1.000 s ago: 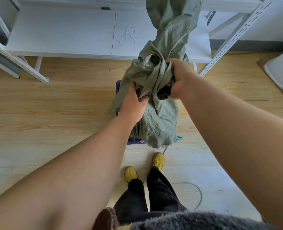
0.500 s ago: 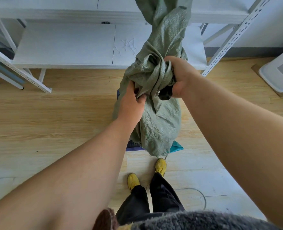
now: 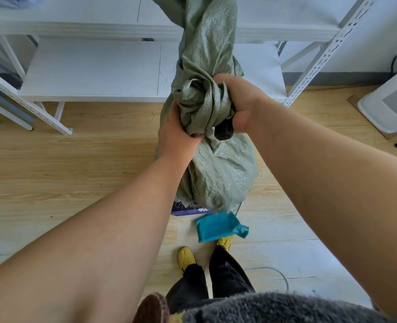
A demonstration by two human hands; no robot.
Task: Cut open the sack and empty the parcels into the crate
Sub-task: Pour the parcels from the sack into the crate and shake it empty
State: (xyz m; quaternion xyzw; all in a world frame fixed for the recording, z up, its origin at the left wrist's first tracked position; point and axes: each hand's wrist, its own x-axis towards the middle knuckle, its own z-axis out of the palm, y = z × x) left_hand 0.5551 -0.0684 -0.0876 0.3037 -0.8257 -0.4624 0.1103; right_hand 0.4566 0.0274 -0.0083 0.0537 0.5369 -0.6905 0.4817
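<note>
I hold a crumpled green woven sack (image 3: 218, 169) up in front of me, its upper end rising past the top of the frame. My left hand (image 3: 176, 134) grips a bunch of its fabric from the left. My right hand (image 3: 241, 101) clutches the bunched fabric from the right, with something dark showing under its fingers. The sack's open frayed end hangs down over a dark blue crate (image 3: 188, 209), most of it hidden behind the sack. A teal parcel (image 3: 219, 227) shows just below the sack's mouth, beside the crate and above my yellow shoes.
A white metal shelf rack (image 3: 95, 73) stands right behind the sack, its posts at left and right. A white appliance (image 3: 393, 106) sits on the wooden floor at the far right. A thin cable (image 3: 279, 273) loops on the floor near my feet.
The sack has been lifted higher and the view has tilted up. The teal parcel, first a sliver at the sack's mouth, has come out fully below it.
</note>
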